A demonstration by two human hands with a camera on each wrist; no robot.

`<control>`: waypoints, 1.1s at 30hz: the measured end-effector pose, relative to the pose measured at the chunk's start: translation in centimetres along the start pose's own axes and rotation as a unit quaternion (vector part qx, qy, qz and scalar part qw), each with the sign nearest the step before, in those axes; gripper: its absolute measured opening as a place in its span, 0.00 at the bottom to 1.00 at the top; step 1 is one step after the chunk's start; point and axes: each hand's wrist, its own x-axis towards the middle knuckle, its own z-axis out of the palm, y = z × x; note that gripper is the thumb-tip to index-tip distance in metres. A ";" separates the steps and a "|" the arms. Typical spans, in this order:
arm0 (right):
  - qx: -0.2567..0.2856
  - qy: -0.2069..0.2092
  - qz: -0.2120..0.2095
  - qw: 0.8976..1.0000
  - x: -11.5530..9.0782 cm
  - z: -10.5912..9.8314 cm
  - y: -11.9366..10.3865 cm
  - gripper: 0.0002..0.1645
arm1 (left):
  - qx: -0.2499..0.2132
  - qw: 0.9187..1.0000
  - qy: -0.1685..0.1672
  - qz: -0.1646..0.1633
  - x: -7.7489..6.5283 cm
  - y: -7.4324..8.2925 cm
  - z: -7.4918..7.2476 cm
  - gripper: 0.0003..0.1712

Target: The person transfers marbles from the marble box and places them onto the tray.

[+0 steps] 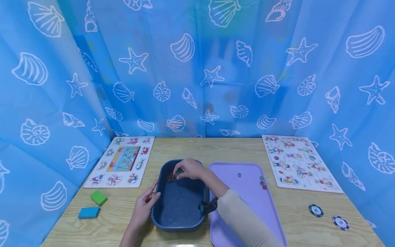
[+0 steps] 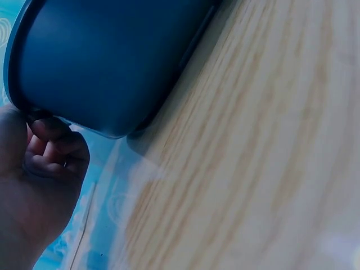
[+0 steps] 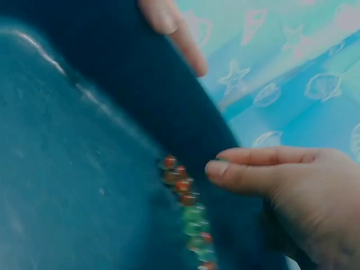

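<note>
At far left on the pale wood-grain table [image 1: 182, 149], white rectangular puzzle board with sea-animal pieces [image 1: 122, 163]; nearer the person, green block [image 1: 98, 197] and, just below it, flat blue rectangular block [image 1: 89, 212]. Next, bare left hand [image 1: 143, 207], thumb and fingers gripping the left rim of a dark blue rounded-rectangular bin [image 1: 179, 206]. Inside the bin, toward its far left corner, right hand [image 1: 192, 169], thumb and forefinger pinched nearly together on a small green piece [image 3: 223, 160], mostly hidden by the tips. Near that hand, small glassy orange-red beads [image 3: 183, 185] and small glassy green beads [image 3: 193, 228] lie in a row on the bin floor along the wall. Black wrist strap [image 1: 212, 206], cream sleeve [image 1: 247, 219] reaching over a lilac rectangular tray [image 1: 250, 185] just beside the bin; on it two green discs [image 1: 239, 175] and two red discs [image 1: 262, 183], three near its right edge. Far right, white puzzle board with sports figures [image 1: 296, 161]; below, green-and-black poker chip [image 1: 316, 210], then navy-and-white poker chip [image 1: 340, 223], apart. Blue shell-print curtain [image 1: 197, 103] behind
</note>
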 end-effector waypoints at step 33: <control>0.102 0.130 0.115 0.979 -14.2 -0.2 12.6 0.11 | 0.028 0.999 0.013 -0.013 1.1 -2.9 -0.2 0.26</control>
